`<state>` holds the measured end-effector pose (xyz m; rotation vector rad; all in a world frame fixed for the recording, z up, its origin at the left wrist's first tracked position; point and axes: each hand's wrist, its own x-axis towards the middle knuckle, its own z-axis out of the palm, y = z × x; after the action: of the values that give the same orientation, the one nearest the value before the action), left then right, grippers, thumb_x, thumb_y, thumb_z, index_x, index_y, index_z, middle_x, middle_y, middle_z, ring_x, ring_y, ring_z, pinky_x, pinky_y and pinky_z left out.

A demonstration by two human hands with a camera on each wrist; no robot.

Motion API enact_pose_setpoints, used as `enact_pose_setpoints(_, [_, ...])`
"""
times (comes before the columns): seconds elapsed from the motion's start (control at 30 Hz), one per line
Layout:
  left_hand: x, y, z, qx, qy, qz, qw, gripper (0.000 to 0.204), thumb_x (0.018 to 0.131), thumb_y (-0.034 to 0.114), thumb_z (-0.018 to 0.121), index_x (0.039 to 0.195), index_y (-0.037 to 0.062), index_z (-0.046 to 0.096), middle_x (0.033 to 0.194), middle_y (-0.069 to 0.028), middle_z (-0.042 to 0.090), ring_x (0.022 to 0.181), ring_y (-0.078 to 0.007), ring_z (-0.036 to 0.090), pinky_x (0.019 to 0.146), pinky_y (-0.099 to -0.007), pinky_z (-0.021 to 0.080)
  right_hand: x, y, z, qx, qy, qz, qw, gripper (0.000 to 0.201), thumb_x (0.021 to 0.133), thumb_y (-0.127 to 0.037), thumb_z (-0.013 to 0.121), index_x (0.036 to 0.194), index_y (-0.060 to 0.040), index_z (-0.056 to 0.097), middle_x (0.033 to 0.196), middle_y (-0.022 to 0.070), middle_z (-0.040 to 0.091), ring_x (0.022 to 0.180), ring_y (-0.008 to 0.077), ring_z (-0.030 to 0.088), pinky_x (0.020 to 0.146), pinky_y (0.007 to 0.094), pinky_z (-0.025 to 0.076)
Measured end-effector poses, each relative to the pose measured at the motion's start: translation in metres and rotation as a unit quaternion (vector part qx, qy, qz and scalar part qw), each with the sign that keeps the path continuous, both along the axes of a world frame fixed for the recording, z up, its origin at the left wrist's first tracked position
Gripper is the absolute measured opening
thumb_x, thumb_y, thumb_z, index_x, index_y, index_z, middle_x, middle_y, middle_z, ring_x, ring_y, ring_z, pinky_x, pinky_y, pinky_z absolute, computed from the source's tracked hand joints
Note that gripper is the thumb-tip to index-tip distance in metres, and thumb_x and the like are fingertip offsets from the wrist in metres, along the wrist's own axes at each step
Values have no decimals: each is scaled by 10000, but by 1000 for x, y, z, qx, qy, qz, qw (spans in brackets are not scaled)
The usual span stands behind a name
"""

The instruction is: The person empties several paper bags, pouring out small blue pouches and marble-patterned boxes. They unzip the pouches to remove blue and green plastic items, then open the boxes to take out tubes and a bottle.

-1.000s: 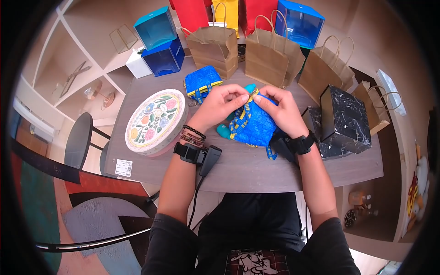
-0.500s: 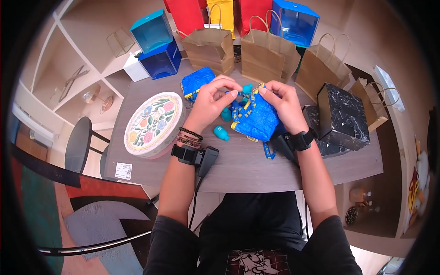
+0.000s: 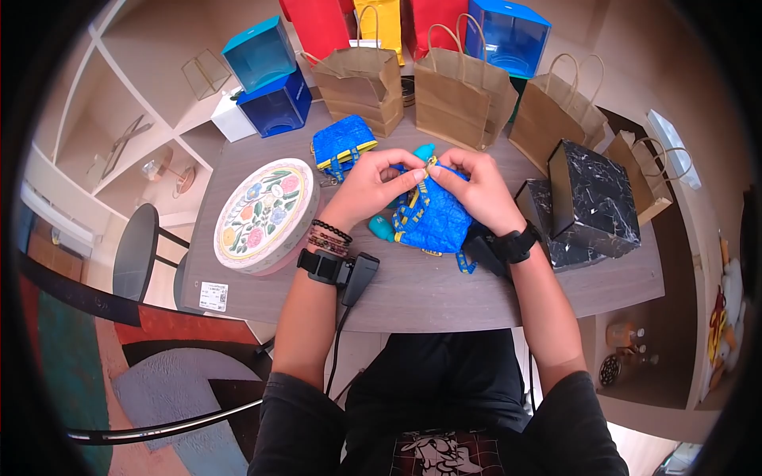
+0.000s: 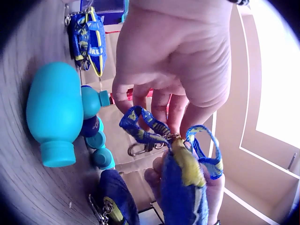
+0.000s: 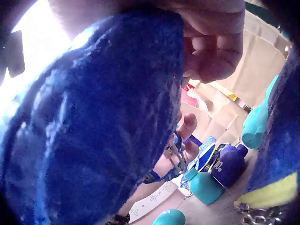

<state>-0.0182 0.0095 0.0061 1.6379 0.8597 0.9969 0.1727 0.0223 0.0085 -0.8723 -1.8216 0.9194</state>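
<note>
A small blue bag with yellow trim [image 3: 432, 218] is held up between both hands above the table. My left hand [image 3: 371, 184] pinches at its top corner by the strap loops; in the left wrist view, this hand's fingertips meet beside a small chain, with a metal clasp [image 4: 139, 150] dangling. My right hand [image 3: 486, 189] grips the bag's upper edge, thumb on the near side. In the right wrist view, the blue fabric [image 5: 98, 112] covers much of my right hand [image 5: 211, 42]. Teal bottles [image 3: 381, 228] [image 4: 54, 108] stand or lie beside and behind the bag.
Another blue bag [image 3: 343, 143] lies behind my left hand. A round floral box [image 3: 266, 214] is at the left, black marbled boxes [image 3: 595, 198] at the right. Brown paper bags [image 3: 460, 103], blue boxes [image 3: 274, 103] and red bags [image 3: 317, 24] line the back.
Half a second ago my left hand was apart from the bag's top corner; it has moved right to meet my right hand there. The bag has shifted slightly left and down.
</note>
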Motion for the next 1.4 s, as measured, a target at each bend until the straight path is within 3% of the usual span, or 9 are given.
enact_pose_setpoints(0.17, [2,3,-3,16,17,36,999,139,856,98,595,941,-12,598,921,-11,593,867,-65,542,767,-230,445,1,-2,3,-3,-17,-17,1000,189,771,-172,639,753,14,614,589,85,565,549,108,513,520,283,410])
enact_pose_setpoints(0.23, [0,6,-5,113,23,37,993,109,851,79,587,909,-12,606,950,-33,575,888,-85,535,774,-238,443,1,-2,5,11,-39,-35,999,191,771,-174,641,754,14,619,590,90,569,551,112,521,525,283,415])
enact_pose_setpoints(0.37, [4,4,-1,147,9,51,988,89,811,94,623,837,9,615,936,-32,548,850,-101,538,743,-238,440,2,1,1,6,-20,-43,999,192,773,-172,640,753,18,625,590,77,575,557,105,526,526,278,415])
enact_pose_setpoints(0.47, [1,4,0,174,42,55,982,87,791,97,633,797,18,599,961,-30,536,909,-127,512,780,-254,409,7,7,-2,-47,62,-51,996,196,776,-168,638,743,24,625,591,54,580,567,90,526,526,271,413])
enact_pose_setpoints(0.53, [-1,4,1,209,87,39,973,56,816,64,594,807,10,579,993,-17,491,895,-84,492,764,-222,410,13,14,-4,-65,128,-104,984,199,784,-165,629,732,26,623,590,31,575,566,74,508,517,260,397])
enact_pose_setpoints(0.87, [-8,-1,11,164,15,19,986,126,844,121,564,774,18,549,966,-17,485,833,-83,452,743,-220,366,15,15,-2,-39,158,-146,976,205,803,-168,620,718,19,616,587,-2,545,554,56,462,507,243,364])
enact_pose_setpoints(1.03, [-9,-5,16,74,-47,-8,996,211,876,198,516,745,33,513,917,-37,497,831,-104,469,759,-233,366,20,17,1,-72,216,-150,962,181,836,-145,592,742,9,616,635,-34,545,577,29,439,511,214,349])
enact_pose_setpoints(1.27, [-16,0,10,87,-75,-22,993,217,886,200,494,739,41,504,906,-46,503,858,-127,505,777,-258,383,16,19,-5,-48,249,-180,950,193,836,-153,592,747,17,612,619,-29,532,573,31,431,514,213,346])
enact_pose_setpoints(1.4, [-11,-2,10,57,-65,-22,996,97,853,110,543,891,29,505,950,-51,525,871,-137,543,776,-268,429,20,21,-3,-91,234,-180,951,204,828,-160,591,728,18,604,613,-18,528,578,49,445,520,232,358])
